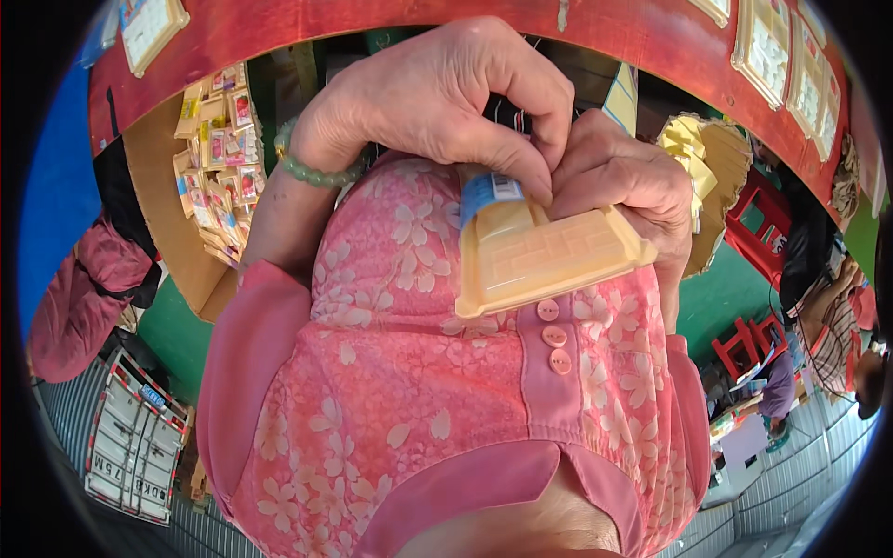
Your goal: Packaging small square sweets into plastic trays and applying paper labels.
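Presently, the left hand (446, 93) pinches the blue label (488, 193) atop a pale yellow moulded plastic tray (539, 256), held against the chest. The right hand (623, 181) grips the tray's upper right edge, apparently closed; its fingertips are hidden.

Tray (544, 256) held between both hands, left hand (446, 93) above it, right hand (623, 181) at its right edge

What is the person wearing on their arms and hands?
The left hand is bare, with a bracelet of round pale green beads around its wrist. The right hand is bare too, with no ring or bracelet in view. Both arms come out of a pink top printed with pale flowers, with plain pink cuffs and three pink buttons.
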### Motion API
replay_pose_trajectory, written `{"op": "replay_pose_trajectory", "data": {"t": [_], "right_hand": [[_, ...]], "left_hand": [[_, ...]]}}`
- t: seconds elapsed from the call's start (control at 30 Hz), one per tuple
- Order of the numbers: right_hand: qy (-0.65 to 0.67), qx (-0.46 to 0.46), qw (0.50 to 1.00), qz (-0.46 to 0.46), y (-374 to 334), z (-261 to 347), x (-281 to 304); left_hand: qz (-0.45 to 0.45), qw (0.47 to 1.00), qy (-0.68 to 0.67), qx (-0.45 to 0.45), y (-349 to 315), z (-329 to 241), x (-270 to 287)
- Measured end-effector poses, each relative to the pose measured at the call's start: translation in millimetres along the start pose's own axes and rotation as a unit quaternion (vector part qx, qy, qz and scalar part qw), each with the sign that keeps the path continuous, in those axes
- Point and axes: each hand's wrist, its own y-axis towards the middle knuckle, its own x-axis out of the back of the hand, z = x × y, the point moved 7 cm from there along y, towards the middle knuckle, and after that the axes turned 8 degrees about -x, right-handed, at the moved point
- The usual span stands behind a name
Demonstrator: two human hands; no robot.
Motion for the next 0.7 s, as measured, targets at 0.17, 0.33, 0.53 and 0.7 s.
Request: {"op": "replay_pose_trajectory", "data": {"t": [0.17,0.33,0.53,0.7], "right_hand": [[-0.015,0.027,0.999,-0.016,0,-3,-1],[-0.034,0.055,0.996,-0.058,5,0,2],[-0.030,0.071,0.989,-0.123,1,4,19],[-0.072,0.101,0.971,-0.204,16,21,21]], "left_hand": [[-0.090,0.993,-0.045,0.055,-16,10,0],[-0.293,0.949,0.052,0.110,-55,-5,18],[-0.547,0.784,0.293,0.003,-120,-40,27],[-0.353,0.822,0.443,-0.061,-99,-76,3]]}}
